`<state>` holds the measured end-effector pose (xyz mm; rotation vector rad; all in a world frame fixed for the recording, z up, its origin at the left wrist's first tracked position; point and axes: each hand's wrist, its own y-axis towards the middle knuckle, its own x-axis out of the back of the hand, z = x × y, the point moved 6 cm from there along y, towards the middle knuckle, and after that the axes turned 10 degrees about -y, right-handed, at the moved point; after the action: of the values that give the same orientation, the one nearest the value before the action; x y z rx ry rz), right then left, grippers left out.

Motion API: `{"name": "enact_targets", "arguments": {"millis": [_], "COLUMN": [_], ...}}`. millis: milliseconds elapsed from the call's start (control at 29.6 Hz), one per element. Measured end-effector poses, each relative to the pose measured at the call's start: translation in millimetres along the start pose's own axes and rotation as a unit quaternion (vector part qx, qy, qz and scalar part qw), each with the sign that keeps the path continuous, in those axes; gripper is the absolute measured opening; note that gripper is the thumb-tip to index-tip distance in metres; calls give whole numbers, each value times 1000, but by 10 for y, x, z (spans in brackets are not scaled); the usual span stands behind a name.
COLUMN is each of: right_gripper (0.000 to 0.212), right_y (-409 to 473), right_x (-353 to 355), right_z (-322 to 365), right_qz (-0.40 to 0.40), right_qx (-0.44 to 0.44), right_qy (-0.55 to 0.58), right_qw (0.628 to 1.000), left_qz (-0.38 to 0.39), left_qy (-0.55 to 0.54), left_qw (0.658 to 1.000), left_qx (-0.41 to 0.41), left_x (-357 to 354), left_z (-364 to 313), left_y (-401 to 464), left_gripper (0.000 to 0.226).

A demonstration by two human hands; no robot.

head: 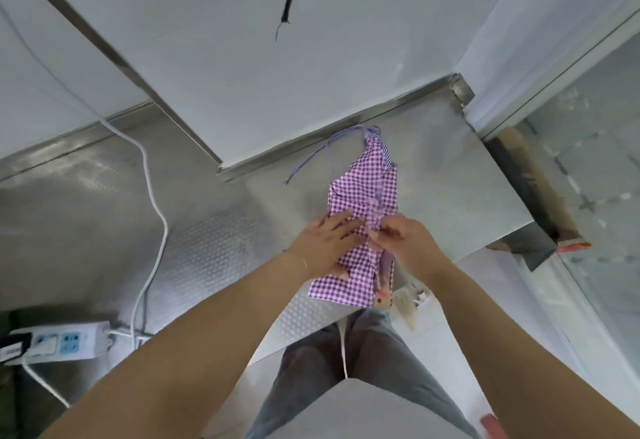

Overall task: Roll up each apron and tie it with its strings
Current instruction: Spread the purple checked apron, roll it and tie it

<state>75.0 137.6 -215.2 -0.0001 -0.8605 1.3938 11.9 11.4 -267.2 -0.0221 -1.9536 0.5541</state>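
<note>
a purple checked apron (360, 196) lies folded into a long narrow strip on the steel counter (207, 230), its near end at the counter's front edge and its far end pointing toward the wall. a striped string (313, 158) trails from the far end across the metal. the left hand (325, 242) rests flat on the cloth, fingers straight and spread, pressing it down. the right hand (403, 241) is just beside it, fingers curled and pinching a fold of the apron near the middle. a white power strip (59, 340) sits at the counter's left, its cable (152, 203) running up toward the wall
</note>
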Motion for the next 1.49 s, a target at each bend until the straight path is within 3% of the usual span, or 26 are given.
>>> {"name": "enact_targets", "arguments": {"millis": [68,135,237,338,473,574,642,676,743,811,879,946,980,1115,1250,1385,1487], "right_gripper": [13,17,18,17,35,35,20,14,23,26,24,34,40,50,61,48,47], "right_y": [83,180,339,463,628,697,677,646,582,357,-53,-403,-481,-497,-473,-491,-553], "right_x": [-140,-266,-327,-299,-213,-160,-167,-183,-170,-63,-81,-403,-579,-802,-737,-596,-620], "right_z": [172,228,140,-8,-87,-130,-190,-213,-286,-341,-320,-420,-536,-840,-866,-776,-670], "right_qz": [-51,-79,-55,-39,34,87,103,97,26,-116,-233,-191,-139,-75,-51,-80,-135], "right_qx": [106,150,55,5,-29,-79,-142,-168,-174,-87,124,309,349,348,319,301,301], "right_qy": [-173,-230,-227,-197,-232,-157,1,84,166,76,-124,-292,-350,-423,-384,-295,-311], "right_qw": [978,958,971,980,972,981,985,977,970,986,956,885,858,833,865,903,891], "left_qz": [-19,-84,-202,-206,-176,-159,-151,-146,-132,-122,-121,-120,-117,-96,-109,23,-71], "left_qy": [25,27,-35,-77,-70,-18,0,5,4,-4,-13,-23,-32,-52,-77,-63,-32], "left_qw": [999,994,978,976,982,987,987,987,989,989,988,988,989,991,984,996,988], "left_qx": [22,60,27,2,-3,-34,-54,-63,-75,-83,-96,-93,-86,-81,-115,-62,-134], "left_x": [63,84,-28,-173,-180,-173,-209,-235,-277,-272,-264,-269,-285,-359,-267,-263,-165], "left_z": [-38,-102,-288,-411,-461,-494,-483,-466,-419,-379,-352,-311,-286,-246,-220,-168,-282], "left_y": [-8,-72,-228,-316,-271,-224,-215,-216,-230,-226,-199,-190,-186,-177,-187,-181,-218], "left_gripper": [82,72,38,57,85,81,78,77,78,79,74,71,73,81,65,103,105]}}
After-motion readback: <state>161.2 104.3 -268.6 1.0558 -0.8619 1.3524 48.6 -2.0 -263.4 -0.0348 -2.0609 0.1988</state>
